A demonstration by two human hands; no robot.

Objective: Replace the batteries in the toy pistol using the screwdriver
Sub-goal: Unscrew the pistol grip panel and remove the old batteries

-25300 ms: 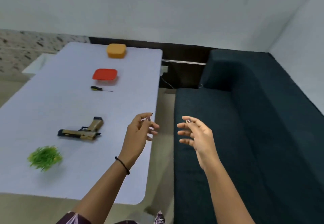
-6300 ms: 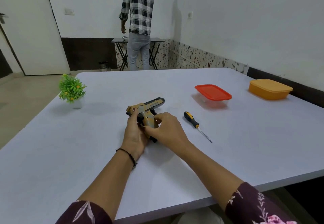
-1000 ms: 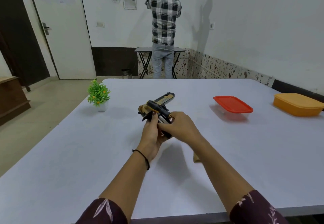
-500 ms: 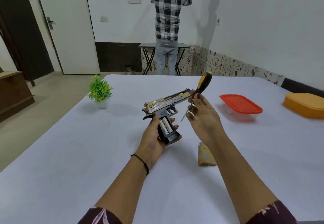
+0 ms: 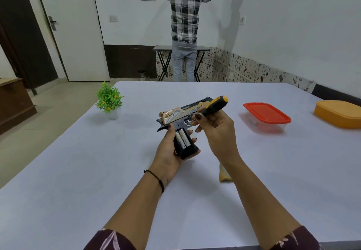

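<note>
My left hand (image 5: pixel 170 152) holds the gold and black toy pistol (image 5: pixel 181 112) by its grip, above the white table (image 5: pixel 78 171). The grip's side is uncovered and two silver batteries (image 5: pixel 182 138) sit in it side by side. My right hand (image 5: pixel 216 130) is closed around the black and yellow screwdriver (image 5: pixel 214 105), handle up and to the right, its thin shaft pointing down-left near the trigger. The tan grip cover (image 5: pixel 224 175) lies on the table, partly hidden behind my right forearm.
A small potted plant (image 5: pixel 109 101) stands at the left of the table. A red-lidded box (image 5: pixel 266 114) and an orange box (image 5: pixel 340 112) sit at the right. A person in a checked shirt (image 5: pixel 185 24) stands with back turned at a small folding table by the far wall.
Over the last second both hands lifted the pistol off the table and the right hand drew the screwdriver away from the grip, baring the batteries. The screwdriver handle has since tilted lower.
</note>
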